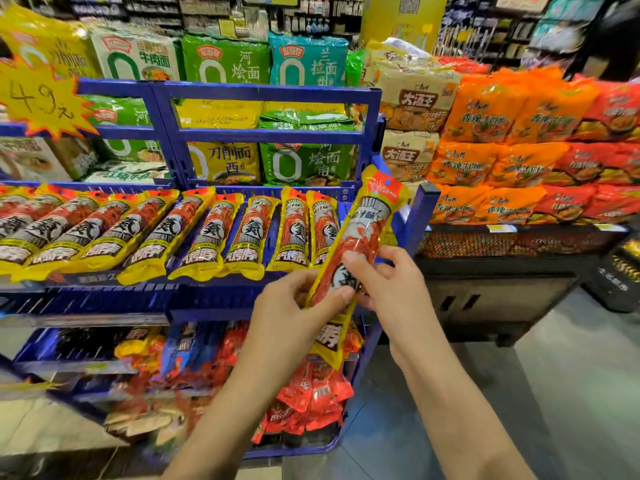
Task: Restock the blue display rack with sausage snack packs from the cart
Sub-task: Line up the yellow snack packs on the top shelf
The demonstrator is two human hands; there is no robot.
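Supermarket shelving stacked with noodle bags fills the background. Both hands pinch one sausage snack pack [349,258], left hand [294,306] below, right hand [388,289] beside it, tilted near the blue display rack [424,209] at its right end. Its middle shelf already carries a row of packs [173,233]; a gap at the right looks unfilled. No cart is in view.

Rack layout as I see it, head view.
Sausage packs [194,233] lie side by side on the rack's [266,93] middle shelf; noodle bags [221,164] sit on the shelf behind and above them, stacked noodle packs [502,161] lie right of the rack, and small packets [311,400] sit on the shelf below.
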